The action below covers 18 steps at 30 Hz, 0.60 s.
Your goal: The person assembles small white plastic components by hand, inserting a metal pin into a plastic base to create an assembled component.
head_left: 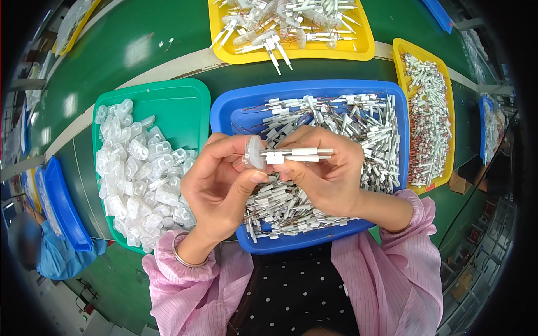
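Observation:
My left hand (216, 182) is closed on a clear plastic housing (255, 152), pinched between thumb and fingers. Facing it, my right hand (325, 168) grips a white-sleeved metal rod part (300, 154) with two prongs pointing right. The part's left end meets the housing; how deep it sits inside I cannot tell. Both hands are above the blue tray (223, 106), which holds many loose rod parts (364, 131) with thin dark wires. To the left, a green tray (185, 95) carries a heap of clear plastic housings (140, 168).
Beyond the blue tray, a yellow tray (224, 53) holds housings joined with rods and red wires. Another yellow tray (400, 50) at the right is full of small white parts with red wires. A person in blue (64, 255) sits at far left, near a blue tray (61, 207).

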{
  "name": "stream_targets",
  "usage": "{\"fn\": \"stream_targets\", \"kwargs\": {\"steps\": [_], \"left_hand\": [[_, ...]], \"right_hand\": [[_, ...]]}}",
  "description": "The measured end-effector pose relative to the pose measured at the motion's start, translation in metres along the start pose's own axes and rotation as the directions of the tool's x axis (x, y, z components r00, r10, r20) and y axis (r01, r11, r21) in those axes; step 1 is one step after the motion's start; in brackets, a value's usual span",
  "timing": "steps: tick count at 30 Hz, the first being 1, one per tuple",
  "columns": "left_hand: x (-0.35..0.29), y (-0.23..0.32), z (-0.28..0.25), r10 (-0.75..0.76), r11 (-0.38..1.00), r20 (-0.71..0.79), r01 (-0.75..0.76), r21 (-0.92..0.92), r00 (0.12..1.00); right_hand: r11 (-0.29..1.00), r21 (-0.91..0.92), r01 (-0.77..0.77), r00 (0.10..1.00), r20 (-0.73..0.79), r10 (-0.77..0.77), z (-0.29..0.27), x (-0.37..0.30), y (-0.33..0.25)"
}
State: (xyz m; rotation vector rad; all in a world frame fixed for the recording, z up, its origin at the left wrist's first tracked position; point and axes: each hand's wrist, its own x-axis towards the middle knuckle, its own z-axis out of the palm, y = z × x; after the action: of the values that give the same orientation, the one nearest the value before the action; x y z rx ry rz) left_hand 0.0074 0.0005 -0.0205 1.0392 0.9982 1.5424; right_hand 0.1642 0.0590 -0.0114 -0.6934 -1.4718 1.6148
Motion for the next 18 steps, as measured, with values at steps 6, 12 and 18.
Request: {"fn": "stream_targets", "kwargs": {"steps": [6, 12, 18], "left_hand": [[-0.004, 0.029, 0.004, 0.409, 0.758, 0.179, -0.443, 0.478, 0.895], [-0.009, 0.036, 0.007, 0.501, 0.63, 0.316, -0.59, 0.505, 0.806], [-0.014, 0.038, 0.011, 0.514, 0.622, 0.319, -0.602, 0.501, 0.796]], "right_hand": [[0.675, 0.611, -0.414, 0.91, 0.272, 0.311, -0.001, -0.001, 0.006], [0.155, 0.766, -0.624, 0.781, 0.612, 0.125, 0.005, 0.001, 0.016], [0.158, 0.754, -0.638, 0.767, 0.641, 0.039, 0.007, 0.002, 0.022]]}}
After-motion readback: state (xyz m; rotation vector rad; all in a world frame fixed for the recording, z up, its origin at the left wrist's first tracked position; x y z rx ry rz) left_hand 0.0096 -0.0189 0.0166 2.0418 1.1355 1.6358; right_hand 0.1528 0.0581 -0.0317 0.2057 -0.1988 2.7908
